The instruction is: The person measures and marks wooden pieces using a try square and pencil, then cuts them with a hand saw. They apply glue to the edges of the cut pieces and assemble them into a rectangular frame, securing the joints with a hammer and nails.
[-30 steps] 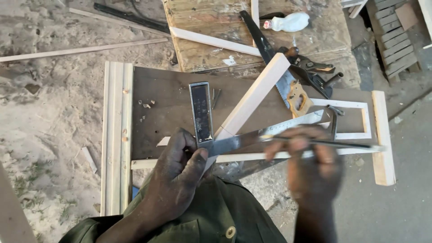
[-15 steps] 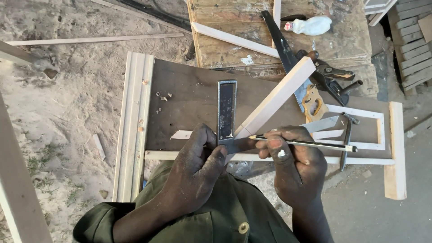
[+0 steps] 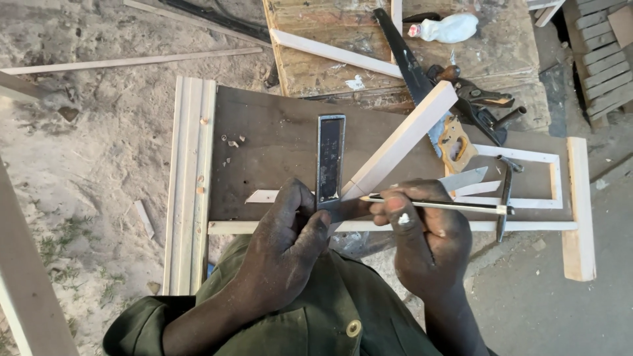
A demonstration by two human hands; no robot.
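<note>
My left hand point(image 3: 283, 247) presses down on the stock of a metal try square point(image 3: 330, 158), whose blade points away from me across a dark board point(image 3: 277, 142). My right hand point(image 3: 425, 240) holds a pencil point(image 3: 442, 205) lying sideways, its tip at the near end of a pale wooden strip point(image 3: 403, 140). That strip lies diagonally on the board, running up to the right. The strip's near end sits between my two hands, next to the square.
A handsaw point(image 3: 422, 82), pliers point(image 3: 484, 105), a hammer point(image 3: 504, 191) and a small white frame point(image 3: 527, 158) lie to the right. A white bottle point(image 3: 448, 28) rests on the far wooden bench point(image 3: 316, 56). Moulded white lengths point(image 3: 191, 191) lie at left on sandy ground.
The camera has shifted, so the bench sits further right and lower. My right hand drew in leftward toward the strip's near end; my left hand stays on the square.
</note>
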